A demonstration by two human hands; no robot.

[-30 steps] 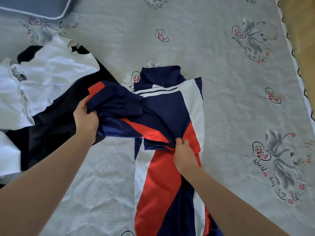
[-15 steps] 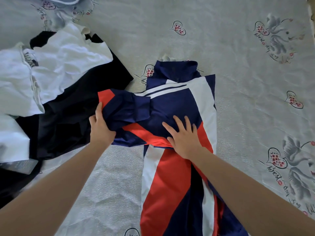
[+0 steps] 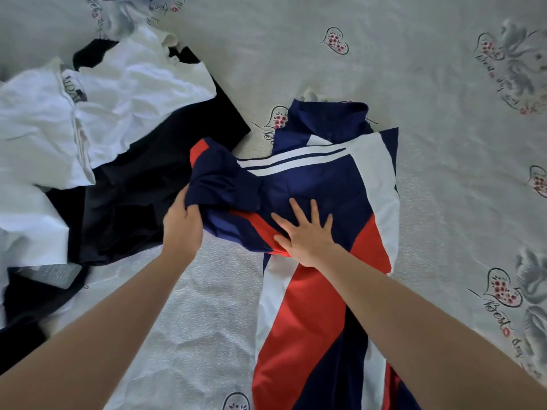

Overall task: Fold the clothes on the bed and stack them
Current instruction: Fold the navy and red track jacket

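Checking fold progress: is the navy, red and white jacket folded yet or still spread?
Partly folded. The jacket lies lengthwise; the left hand grips its bunched sleeve over the chest, the right hand pressing flat.

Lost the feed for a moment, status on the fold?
Left hand grips jacket sleeve; right hand flat on it. White shirt, black garment unfolded alongside.

we counted 1 navy-red-white jacket | 1 white garment | 1 black garment | 2 hands: left hand, right hand | 1 bed sheet
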